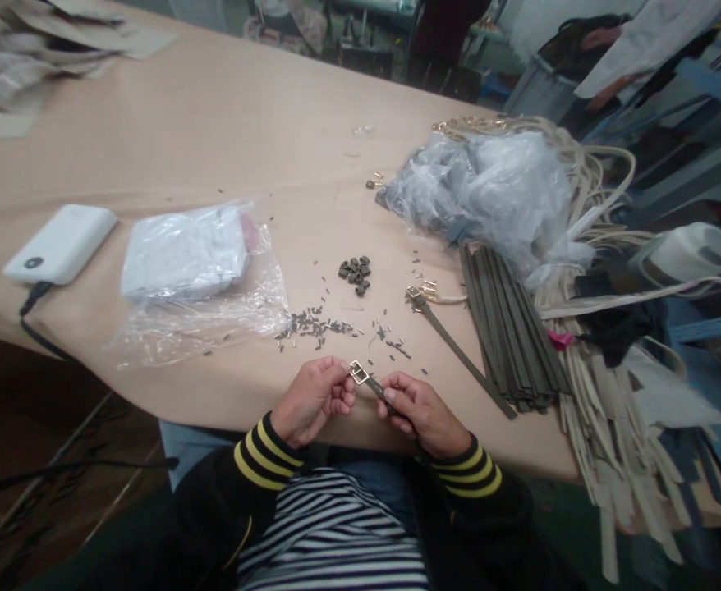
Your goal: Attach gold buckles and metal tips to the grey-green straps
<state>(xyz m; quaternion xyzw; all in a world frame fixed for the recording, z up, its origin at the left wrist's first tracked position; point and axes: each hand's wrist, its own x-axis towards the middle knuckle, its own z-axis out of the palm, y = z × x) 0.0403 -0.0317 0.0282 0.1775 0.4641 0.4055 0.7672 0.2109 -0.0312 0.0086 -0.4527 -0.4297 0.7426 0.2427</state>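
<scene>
Between my hands, near the table's front edge, is a dark olive strap [374, 386] with a gold-coloured buckle [359, 372] at its left end. My left hand [316, 398] pinches the buckle's left side between thumb and fingers. My right hand [423, 410] is closed around the strap, thumb on top; the part beyond it is hidden by the hand. Just past my hands lie scattered small dark pieces [317, 324]. Beyond them sits a little heap of olive loops [355, 272]. A second strap with a buckle [452, 345] lies to the right of my right hand.
A bundle of olive straps [508, 328] lies at the right, beside pale hanging straps [607, 435]. Behind it is a heap of clear plastic bags [489, 189]. A wrapped white packet [185, 250] and a cabled white power bank [61, 242] are at the left. Another person's hand [603, 94] shows back right.
</scene>
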